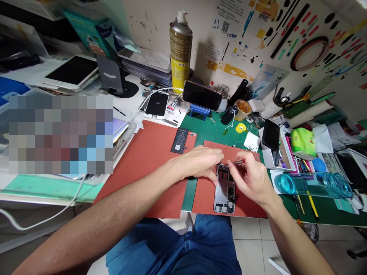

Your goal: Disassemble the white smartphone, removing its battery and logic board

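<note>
An opened phone housing (223,191), with its silver inside and small boards showing, lies on the red mat (160,179). My left hand (205,160) steadies it, thumb against the left edge and fingers bent at the top corner. Pinched in my right hand (249,175) is a slim metal tool (238,162) with a reddish part, close to the phone's upper end. Its tip is partly hidden by the fingers, so its kind is unclear. A black phone battery (179,140) rests on the mat beyond my left forearm.
Behind the mat, a phone (202,95) leans on a blue stand (200,110), beside a tall spray can (180,53). A white-framed screen (156,105) lies to the left. At right are a white box (282,162) of tools and a clear blue bottle (312,184).
</note>
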The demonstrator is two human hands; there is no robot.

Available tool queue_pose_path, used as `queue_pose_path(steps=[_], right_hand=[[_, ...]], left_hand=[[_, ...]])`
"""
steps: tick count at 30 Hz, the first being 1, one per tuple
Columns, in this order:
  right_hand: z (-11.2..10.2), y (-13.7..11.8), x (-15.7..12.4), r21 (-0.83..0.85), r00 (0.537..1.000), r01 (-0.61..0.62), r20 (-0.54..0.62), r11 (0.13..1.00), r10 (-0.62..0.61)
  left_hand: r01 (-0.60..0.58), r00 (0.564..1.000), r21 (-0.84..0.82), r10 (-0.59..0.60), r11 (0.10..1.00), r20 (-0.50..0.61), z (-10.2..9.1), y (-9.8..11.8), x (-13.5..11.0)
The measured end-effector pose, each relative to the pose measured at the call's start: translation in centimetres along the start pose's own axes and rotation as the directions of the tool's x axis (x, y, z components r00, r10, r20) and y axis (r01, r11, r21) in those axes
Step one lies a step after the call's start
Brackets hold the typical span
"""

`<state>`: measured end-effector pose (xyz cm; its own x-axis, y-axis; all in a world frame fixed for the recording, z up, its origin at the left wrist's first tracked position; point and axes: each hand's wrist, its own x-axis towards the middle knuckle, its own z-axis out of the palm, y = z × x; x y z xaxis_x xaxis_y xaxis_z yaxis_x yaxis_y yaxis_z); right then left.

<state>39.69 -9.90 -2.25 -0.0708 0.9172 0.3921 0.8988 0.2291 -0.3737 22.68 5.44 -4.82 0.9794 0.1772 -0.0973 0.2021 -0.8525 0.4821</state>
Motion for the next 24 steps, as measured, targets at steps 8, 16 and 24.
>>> queue_pose_path(steps=[8, 16, 24], right_hand=[[0.23, -0.30, -0.26, -0.036, 1.000, 0.008, -0.029, 0.999, -0.009], [0.18, -0.45, -0.44, -0.049, 0.998, 0.031, -0.057, 0.998, -0.033], [0.46, -0.55, -0.74, -0.008, 0.998, -0.008, -0.060, 1.000, 0.008]], left_hand=[[0.022, 0.999, -0.032, -0.021, 0.999, 0.031, -0.39, -0.05, -0.16], [0.024, 0.999, -0.054, -0.022, 0.998, 0.037, -0.48, -0.05, -0.12], [0.004, 1.000, -0.064, -0.003, 0.998, 0.011, -0.18, -0.35, -0.11]])
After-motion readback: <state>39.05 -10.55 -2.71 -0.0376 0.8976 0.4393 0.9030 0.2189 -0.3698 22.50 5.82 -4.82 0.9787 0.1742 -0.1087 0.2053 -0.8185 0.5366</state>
